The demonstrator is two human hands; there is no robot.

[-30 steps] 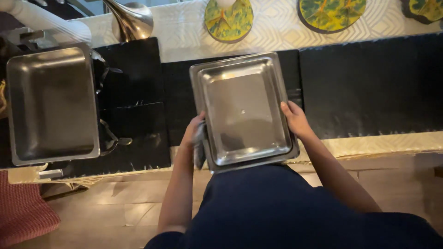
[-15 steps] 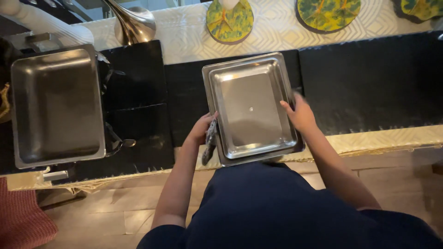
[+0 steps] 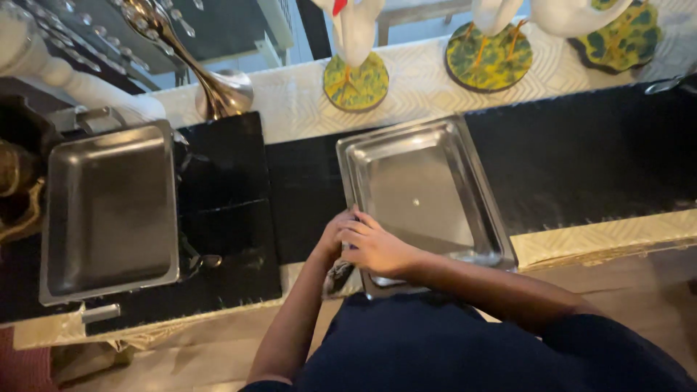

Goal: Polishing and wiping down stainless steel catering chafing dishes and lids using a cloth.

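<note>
Both hands meet at the near left corner of a shiny rectangular steel tray (image 3: 425, 196). Reaching across from the right side, the right hand (image 3: 376, 247) lies on top with its fingers curled over the tray's left rim. The left hand (image 3: 332, 239) is mostly hidden beneath it; it seems to press a crumpled grey cloth (image 3: 338, 276) against that same corner, though how tightly it closes I cannot tell. The cloth hangs just off the near edge of the counter (image 3: 602, 239).

That tray sits on a black mat (image 3: 581, 160) in the middle of the counter, its long side running from the near edge toward the far edge, and its near end juts slightly past the counter's edge toward the person's dark blue clothing.

At the left end of the counter stands a second, deeper steel pan (image 3: 109, 210), well apart from the hands, with black mat between it and the tray. Behind it, toward the far left corner, rises a polished metal stand (image 3: 218, 87). Along the far edge, on a pale patterned cloth, stand white bird figures on round green-and-yellow bases (image 3: 356, 80). Nothing lies between the hands and the tray.
</note>
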